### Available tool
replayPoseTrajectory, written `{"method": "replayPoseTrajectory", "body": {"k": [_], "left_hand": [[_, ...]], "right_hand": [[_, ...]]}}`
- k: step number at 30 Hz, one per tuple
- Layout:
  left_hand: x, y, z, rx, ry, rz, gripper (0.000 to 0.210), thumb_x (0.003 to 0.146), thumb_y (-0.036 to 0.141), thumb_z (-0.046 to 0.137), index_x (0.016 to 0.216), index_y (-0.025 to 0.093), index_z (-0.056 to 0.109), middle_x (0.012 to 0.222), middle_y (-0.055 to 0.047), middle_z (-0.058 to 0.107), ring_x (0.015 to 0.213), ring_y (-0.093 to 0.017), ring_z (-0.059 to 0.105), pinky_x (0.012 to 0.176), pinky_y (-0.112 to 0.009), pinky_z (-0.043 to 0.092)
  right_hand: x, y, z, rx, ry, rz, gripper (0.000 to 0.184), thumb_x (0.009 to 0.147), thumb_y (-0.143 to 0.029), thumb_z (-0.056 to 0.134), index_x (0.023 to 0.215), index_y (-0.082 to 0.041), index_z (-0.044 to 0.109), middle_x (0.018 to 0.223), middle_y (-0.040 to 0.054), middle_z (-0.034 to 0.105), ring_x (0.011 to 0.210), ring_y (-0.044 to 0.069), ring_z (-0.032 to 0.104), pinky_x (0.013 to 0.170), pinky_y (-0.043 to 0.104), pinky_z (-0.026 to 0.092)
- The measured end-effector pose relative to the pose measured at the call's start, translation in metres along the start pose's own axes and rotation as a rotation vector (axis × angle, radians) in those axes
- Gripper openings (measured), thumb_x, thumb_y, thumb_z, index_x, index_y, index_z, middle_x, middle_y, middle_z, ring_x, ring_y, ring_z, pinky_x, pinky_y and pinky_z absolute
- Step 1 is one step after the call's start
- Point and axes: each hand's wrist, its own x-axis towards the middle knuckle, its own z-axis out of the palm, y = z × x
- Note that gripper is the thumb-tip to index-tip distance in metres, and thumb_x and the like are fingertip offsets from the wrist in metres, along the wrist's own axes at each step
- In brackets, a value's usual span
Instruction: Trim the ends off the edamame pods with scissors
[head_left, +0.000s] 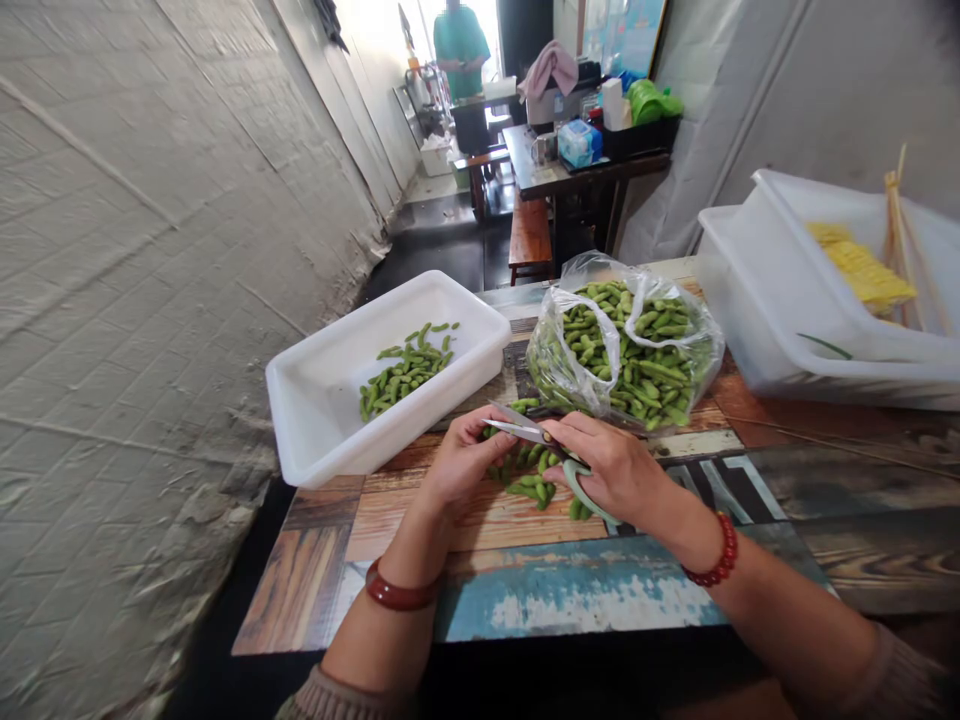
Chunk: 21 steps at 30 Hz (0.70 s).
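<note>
My right hand (611, 465) grips a pair of scissors (577, 485) with pale green handles, its blades parted and pointing left. The blade tips reach the fingers of my left hand (465, 455), which is closed in a pinch; a bit of green at its fingertips looks like an edamame pod, mostly hidden. Loose edamame pods (534, 488) lie on the table beneath both hands. Just behind my right hand, a clear plastic bag (551, 345) stands open, full of edamame pods (652, 375). To the left, a white plastic tub (322, 400) has a small heap of pods (409, 375) in it.
White tubs (757, 330) stand at the right, with a yellow packet (862, 265) and thin sticks (896, 240) inside. A brick-patterned wall (135, 300) runs along the left. Farther back are a dark table (536, 170), a wooden bench (530, 232) and a person in green (460, 45).
</note>
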Motion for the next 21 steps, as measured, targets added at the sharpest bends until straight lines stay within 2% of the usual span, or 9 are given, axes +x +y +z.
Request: {"method": "replayPoseTrajectory", "body": {"k": [12, 16, 21], "left_hand": [[0.0031, 0.0005, -0.0003, 0.052, 0.01, -0.017, 0.024, 0.073, 0.039, 0.079, 0.081, 0.016, 0.073, 0.073, -0.004, 0.066, 0.057, -0.011, 0.047, 0.05, -0.023, 0.031], [0.0044, 0.0005, -0.0004, 0.067, 0.004, -0.032, 0.023, 0.074, 0.038, 0.078, 0.08, 0.016, 0.072, 0.067, -0.003, 0.062, 0.052, -0.008, 0.04, 0.045, -0.022, 0.025], [0.0051, 0.0017, -0.0007, 0.11, -0.001, -0.075, 0.024, 0.076, 0.037, 0.076, 0.077, 0.014, 0.069, 0.066, -0.002, 0.061, 0.052, -0.008, 0.042, 0.045, -0.02, 0.027]], "right_hand": [[-0.0017, 0.0061, 0.0057, -0.029, -0.003, -0.017, 0.044, 0.087, -0.022, 0.066, 0.13, -0.02, 0.053, 0.108, 0.0089, 0.065, 0.098, 0.023, 0.067, 0.085, 0.036, 0.057], [-0.0025, 0.0066, 0.007, -0.052, -0.012, 0.006, 0.045, 0.086, -0.023, 0.068, 0.129, -0.021, 0.055, 0.107, 0.0078, 0.066, 0.096, 0.023, 0.067, 0.085, 0.035, 0.058], [-0.0024, 0.0072, 0.0078, -0.05, -0.024, 0.039, 0.043, 0.084, -0.023, 0.069, 0.126, -0.024, 0.058, 0.103, 0.0064, 0.067, 0.092, 0.022, 0.068, 0.082, 0.033, 0.058]]}}
